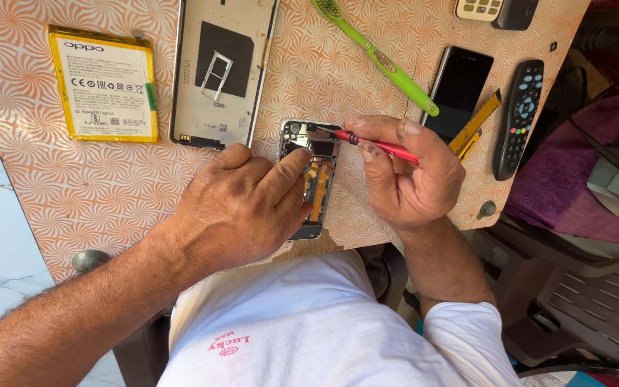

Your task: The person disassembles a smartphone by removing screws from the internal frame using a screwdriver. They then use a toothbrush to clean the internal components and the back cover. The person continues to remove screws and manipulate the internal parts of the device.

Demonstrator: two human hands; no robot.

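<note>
— On the orange swirl-patterned table (94, 186), what are the hands busy with?

— An opened phone (311, 172), its back off and its boards and an orange flex cable showing. It lies near the table's front edge, just ahead of the person's white shirt. The left hand (241, 208) rests flat over the phone's left side and lower half, fingers curled down loosely, the forefinger pressing on the upper part of its insides.

— And the right?

— The right hand (402, 175) is closed around a red-handled screwdriver (377, 145), pinched between thumb and fingers; the tip reaches the phone's top end, beside the camera.

— What lies around it?

— Just behind the phone, a grey back cover (220, 68) lies inner face up, a small card tray (214, 75) lying on its dark patch. Left of that, well apart, a flat battery (105, 86) with a yellow border. A green toothbrush (377, 57) lies slantwise behind the right hand, and past it a dark phone (458, 89) lies screen up, a yellow tool (476, 125) at its edge — then a black remote (519, 115) near the table's right side.
</note>
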